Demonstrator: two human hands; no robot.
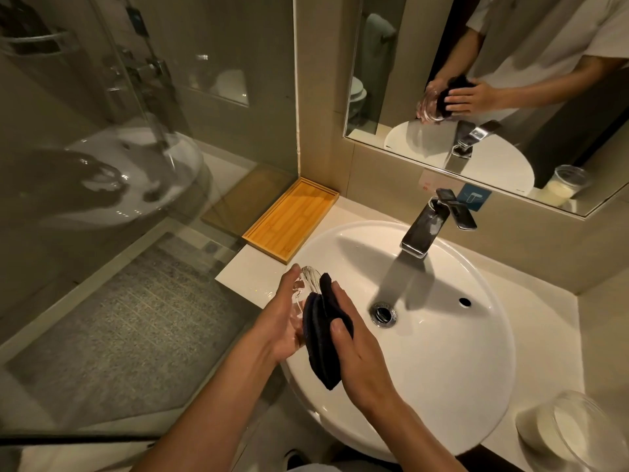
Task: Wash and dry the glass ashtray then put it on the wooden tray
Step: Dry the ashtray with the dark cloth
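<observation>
1. Over the sink's [476, 369] 9 o'clock rim, left hand [282, 321] grips the ashtray [308, 284] on edge.
2. Right hand [360, 356] presses a dark cloth [321, 349] against it.
3. Tray [292, 218] at 11 o'clock holds nothing.

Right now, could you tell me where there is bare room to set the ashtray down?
The wooden tray in the corner is bare. So is the white counter strip between the tray and the sink. The right counter corner is crowded by a glass jar.
</observation>
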